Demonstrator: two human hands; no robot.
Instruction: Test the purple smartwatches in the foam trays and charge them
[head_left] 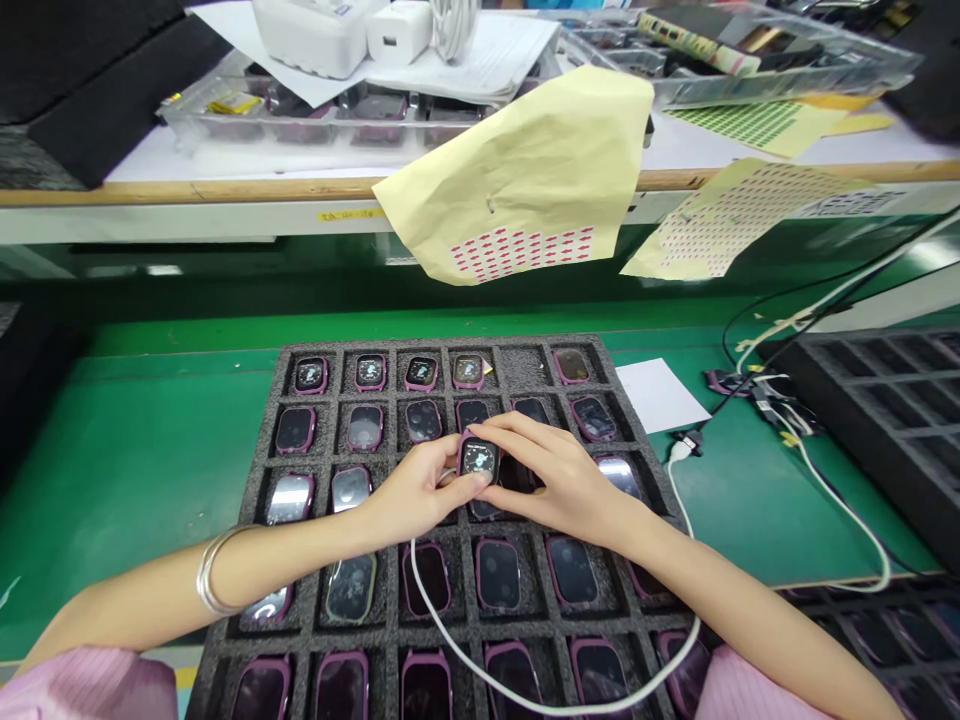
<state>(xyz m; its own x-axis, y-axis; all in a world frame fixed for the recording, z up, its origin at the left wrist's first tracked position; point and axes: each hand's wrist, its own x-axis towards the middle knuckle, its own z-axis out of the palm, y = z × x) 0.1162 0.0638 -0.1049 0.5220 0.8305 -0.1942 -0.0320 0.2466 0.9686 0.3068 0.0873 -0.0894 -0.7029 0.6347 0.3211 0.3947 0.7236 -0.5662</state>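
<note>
A smartwatch case (479,458) with a purple frame and a lit screen is between my two hands, above the middle of a dark foam tray (315,540). My left hand (424,485) grips its left side, thumb on the lower edge of the screen. My right hand (555,475) has its fingers on the top and right edges. A white cable (480,665) runs from under my left hand, loops over the tray and goes up to a plug (681,447) at the right. Several purple-framed watch cases (499,573) lie in the compartments; a few in the back row have lit screens.
More foam trays (885,400) stand at the right, beside tangled cables (784,405). White paper (660,395) lies on the green mat (150,430). Overhead, a shelf edge (262,192) carries clear plastic bins (750,90), a white charger (400,30) and hanging yellow sticker sheets (525,170).
</note>
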